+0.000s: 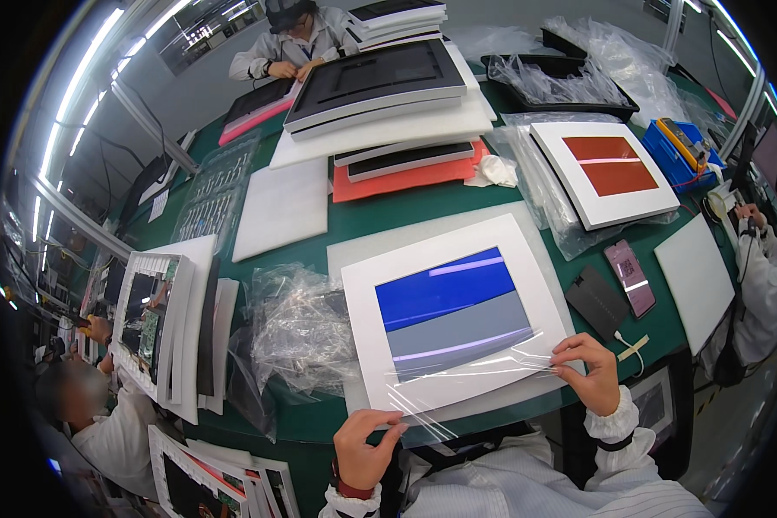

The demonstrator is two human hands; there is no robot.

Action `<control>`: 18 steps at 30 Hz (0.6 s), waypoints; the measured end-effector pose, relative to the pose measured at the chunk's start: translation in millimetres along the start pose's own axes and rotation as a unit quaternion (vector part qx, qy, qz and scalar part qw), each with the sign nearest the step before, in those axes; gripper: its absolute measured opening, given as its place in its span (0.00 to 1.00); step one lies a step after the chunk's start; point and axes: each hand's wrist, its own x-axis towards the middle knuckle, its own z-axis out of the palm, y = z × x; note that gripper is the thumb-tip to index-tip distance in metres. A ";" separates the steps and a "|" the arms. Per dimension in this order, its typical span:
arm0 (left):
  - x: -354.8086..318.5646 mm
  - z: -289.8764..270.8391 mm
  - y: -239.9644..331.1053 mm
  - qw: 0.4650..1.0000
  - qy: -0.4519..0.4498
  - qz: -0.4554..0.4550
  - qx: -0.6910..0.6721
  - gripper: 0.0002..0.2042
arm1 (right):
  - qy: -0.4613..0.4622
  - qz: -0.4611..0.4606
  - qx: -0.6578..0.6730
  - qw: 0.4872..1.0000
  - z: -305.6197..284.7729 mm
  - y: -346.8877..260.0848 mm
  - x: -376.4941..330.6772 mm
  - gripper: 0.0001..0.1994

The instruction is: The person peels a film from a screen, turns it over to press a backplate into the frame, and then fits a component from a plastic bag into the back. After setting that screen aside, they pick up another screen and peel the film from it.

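Note:
A white-framed display panel point(361, 312) lies face up in front of me, its screen split into blue and grey areas. Under it is a white foam sheet point(535, 233). A clear plastic film point(419, 413) stretches across the near edge of the panel, with bright creases running toward its corners. My left hand point(364, 451) pinches the near left corner between thumb and fingers. The near right corner is pinched by my right hand point(591, 373). How far the film reaches over the screen is hard to see.
Crumpled clear plastic point(298, 332) lies left of the panel, near upright panels point(160, 328). At right are another white-framed panel point(548, 155), a phone point(630, 278) and a dark flat box point(596, 300). Stacked panels point(375, 82) stand behind. Other people work around the table.

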 end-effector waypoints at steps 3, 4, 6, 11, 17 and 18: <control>-1.4 -0.2 -1.9 1.000 -0.001 -0.004 -0.001 0.08 | -0.001 -0.002 0.003 1.000 0.0 -0.7 0.3 0.10; -1.8 -0.3 -2.8 1.000 0.000 -0.005 0.001 0.09 | -0.001 -0.002 0.003 1.000 0.0 -1.0 0.5 0.10; -1.2 -0.3 -1.7 1.000 0.001 -0.004 0.000 0.10 | -0.001 -0.001 0.005 1.000 0.3 -1.8 0.7 0.10; -0.9 -0.3 -2.1 1.000 -0.001 -0.006 -0.003 0.12 | 0.003 -0.002 0.001 1.000 1.1 -1.6 0.4 0.12; -1.4 0.0 -3.6 1.000 0.004 -0.015 -0.008 0.17 | 0.022 0.007 -0.004 1.000 0.9 0.6 0.5 0.15; -1.2 0.5 -3.2 1.000 0.007 -0.023 -0.013 0.17 | 0.023 0.007 -0.003 1.000 0.4 1.4 0.3 0.15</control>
